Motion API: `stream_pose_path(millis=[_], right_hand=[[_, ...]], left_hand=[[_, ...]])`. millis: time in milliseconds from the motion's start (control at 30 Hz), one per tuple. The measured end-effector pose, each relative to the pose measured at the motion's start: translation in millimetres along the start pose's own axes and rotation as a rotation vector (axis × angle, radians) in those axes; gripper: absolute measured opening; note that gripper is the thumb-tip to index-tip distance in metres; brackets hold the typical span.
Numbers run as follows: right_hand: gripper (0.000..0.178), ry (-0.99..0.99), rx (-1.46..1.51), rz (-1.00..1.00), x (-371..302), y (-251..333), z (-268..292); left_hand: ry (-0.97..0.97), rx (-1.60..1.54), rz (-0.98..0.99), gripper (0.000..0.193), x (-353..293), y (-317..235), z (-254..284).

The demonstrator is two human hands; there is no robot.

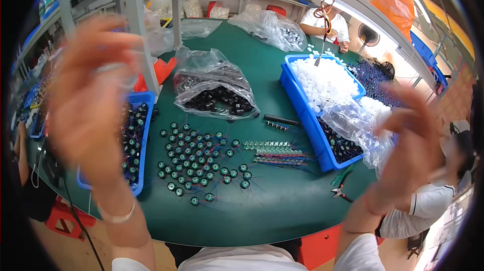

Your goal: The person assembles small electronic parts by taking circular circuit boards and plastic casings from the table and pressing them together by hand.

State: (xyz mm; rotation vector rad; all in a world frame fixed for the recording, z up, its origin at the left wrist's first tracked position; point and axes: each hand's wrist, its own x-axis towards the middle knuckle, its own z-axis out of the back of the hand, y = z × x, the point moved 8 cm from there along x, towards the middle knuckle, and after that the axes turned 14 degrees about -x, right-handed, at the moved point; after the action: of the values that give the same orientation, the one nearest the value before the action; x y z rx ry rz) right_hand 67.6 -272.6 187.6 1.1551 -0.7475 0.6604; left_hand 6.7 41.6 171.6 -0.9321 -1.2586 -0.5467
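Both of my hands are raised high over the table and smeared by motion. My left hand [88, 99] hangs above the left blue tray [146, 135], hiding part of it; its fingers are too blurred to read. My right hand [411, 125] is up at the right, beside a clear plastic bag [350, 120], its fingers also blurred. No held thing can be made out in either hand. Between them on the green table [242, 220] lie many small round green circuit pieces with thin wires [194, 157]. To their right are rows of small green circuit boards [272, 146] with red and blue wires.
An open clear bag of black caps [219, 99] lies behind the round pieces. White caps [322, 79] fill a blue tray at the right. Pliers [340, 193] rest near the right edge. A grey post [138, 24] stands at left; co-workers [327, 24] sit around.
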Motion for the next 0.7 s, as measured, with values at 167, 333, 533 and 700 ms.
stream_pose_path(millis=[167, 333, 533, 700], right_hand=[[0.016, 0.418, -0.59, 0.059, -39.2, -160.6, -114.3], [0.014, 0.532, -0.877, 0.126, -81.8, -248.2, -138.0], [0.014, 0.562, -1.018, 0.199, -97.1, -255.4, -151.4], [0.01, 0.554, -0.967, 0.246, -102.6, -266.4, -157.9]], left_hand=[[0.509, 0.17, 0.439, 0.013, -85.8, 170.0, -86.3], [0.897, 0.443, 0.442, 0.016, -165.2, 235.5, -139.9], [0.968, 0.53, 0.499, 0.016, -195.8, 263.7, -140.0], [0.761, 0.276, 0.557, 0.019, -165.1, 246.5, -128.2]])
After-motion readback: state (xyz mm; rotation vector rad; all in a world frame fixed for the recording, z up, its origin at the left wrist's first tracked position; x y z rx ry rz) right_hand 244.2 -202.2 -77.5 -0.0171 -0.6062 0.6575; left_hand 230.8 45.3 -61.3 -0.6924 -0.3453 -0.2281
